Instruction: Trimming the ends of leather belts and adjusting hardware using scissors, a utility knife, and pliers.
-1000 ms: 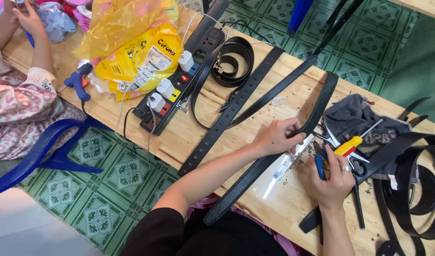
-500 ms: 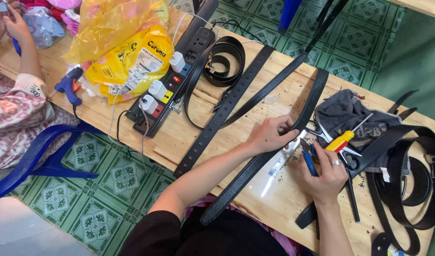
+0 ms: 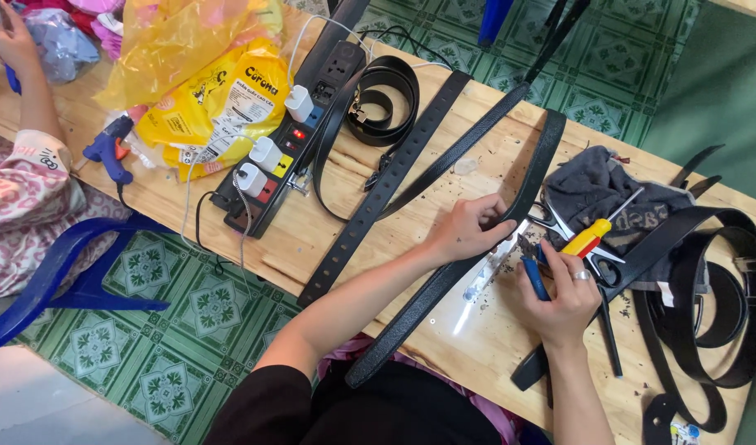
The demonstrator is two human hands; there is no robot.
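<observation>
A black power strip (image 3: 291,144) with white chargers lies far left beside yellow plastic bags (image 3: 198,78); a blue glue gun (image 3: 110,150) sits further left, a grey cloth (image 3: 609,194) right.

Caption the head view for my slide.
Left hand pins a black belt on the wooden table; right hand works blue-handled pliers.

Bright, even daylight, soft and diffuse. Shadows faint, short, lying close under belts and hands (image 3: 469,231). Strong white glare on clear plastic sheet (image 3: 477,301) at near edge of desk (image 3: 345,177). Yellow bag (image 3: 188,49) at far left corner shiny, slightly overexposed. Focus sharp in centre; slight wide-angle stretching and softness toward corners.
</observation>
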